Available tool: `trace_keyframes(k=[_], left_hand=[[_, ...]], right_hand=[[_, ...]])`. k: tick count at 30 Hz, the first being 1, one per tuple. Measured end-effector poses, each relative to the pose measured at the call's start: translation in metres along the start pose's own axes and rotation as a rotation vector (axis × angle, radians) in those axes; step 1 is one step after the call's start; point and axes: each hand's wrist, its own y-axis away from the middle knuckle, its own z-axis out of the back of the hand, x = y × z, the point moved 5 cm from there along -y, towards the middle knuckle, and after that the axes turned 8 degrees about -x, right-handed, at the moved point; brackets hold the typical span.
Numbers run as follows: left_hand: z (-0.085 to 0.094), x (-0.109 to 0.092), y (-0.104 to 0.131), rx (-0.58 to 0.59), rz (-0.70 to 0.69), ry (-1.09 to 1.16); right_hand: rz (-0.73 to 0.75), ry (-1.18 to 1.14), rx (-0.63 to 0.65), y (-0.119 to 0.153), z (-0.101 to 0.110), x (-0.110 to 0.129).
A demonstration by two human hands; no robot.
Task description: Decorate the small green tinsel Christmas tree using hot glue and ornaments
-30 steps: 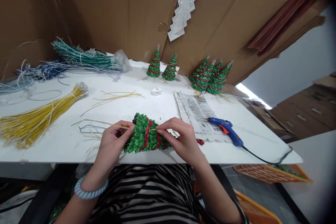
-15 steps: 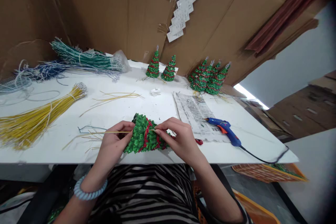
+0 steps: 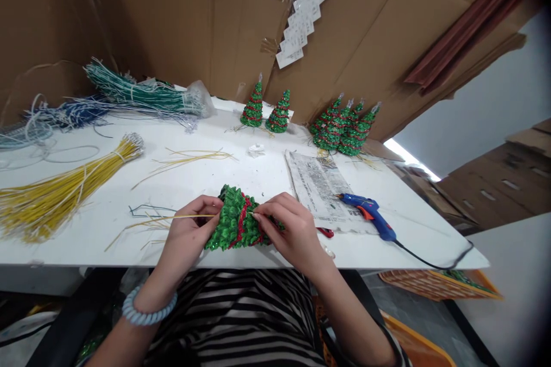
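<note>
A green tree ornament (image 3: 230,217) with red garland lies on its side near the table's front edge. My left hand (image 3: 191,235) grips its wide base end, and a thin yellow wire (image 3: 189,216) runs from that hand to the left. My right hand (image 3: 290,229) is pinched at the garlanded part of the tree, with thumb and forefinger pressed together; what lies between the fingertips is too small to make out. The tree's narrow top is hidden behind my right hand. Loose yellow wires (image 3: 146,222) and a bent dark wire (image 3: 150,208) lie left of my left hand.
Yellow wires (image 3: 81,183) and green wires (image 3: 142,96) lie bundled at left. Finished-looking trees (image 3: 253,106) stand at the back, several more (image 3: 329,129) further right. A blue glue gun (image 3: 370,215) rests partly on newspaper (image 3: 316,189); its cord crosses the right side. Cardboard (image 3: 172,17) rises behind.
My right fingertips have shifted very slightly along the tree. A small pale object now shows beside my right wrist. The view has moved slightly; both hands stay at the tree.
</note>
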Motion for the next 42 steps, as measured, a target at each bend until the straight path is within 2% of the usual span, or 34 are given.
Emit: trace_keyframes(k=[6,16,22,26,29,32,34,36,38,42], left_hand=[[-0.003,0.0,0.0,0.054,0.053,0.003],[-0.006,-0.003,0.0,0.052,0.054,0.005],[-0.013,-0.004,0.005,0.021,-0.005,0.043],[-0.021,-0.008,0.01,0.019,-0.057,0.041],[-0.023,-0.009,0.011,0.028,-0.072,0.031],[-0.023,-0.007,0.01,0.041,-0.061,0.028],[-0.022,-0.005,0.009,0.046,-0.05,0.028],[-0.022,-0.004,0.009,0.042,-0.044,0.028],[-0.022,-0.004,0.009,0.034,-0.044,0.028],[-0.022,-0.005,0.01,0.026,-0.046,0.028]], right_hand=[[-0.001,-0.007,0.009,0.0,-0.002,0.001],[0.004,0.007,-0.027,0.003,-0.004,0.001],[-0.005,0.025,-0.032,0.005,-0.001,-0.001],[-0.042,0.014,-0.033,0.012,0.011,-0.013],[-0.162,0.155,-0.105,0.026,0.04,-0.045],[-0.368,0.53,-0.198,0.048,0.085,-0.089],[-0.631,0.844,-0.155,0.068,0.114,-0.117],[-0.935,1.039,-0.069,0.09,0.137,-0.137],[-1.103,1.086,0.02,0.106,0.147,-0.147],[-1.163,1.071,0.08,0.118,0.149,-0.154]])
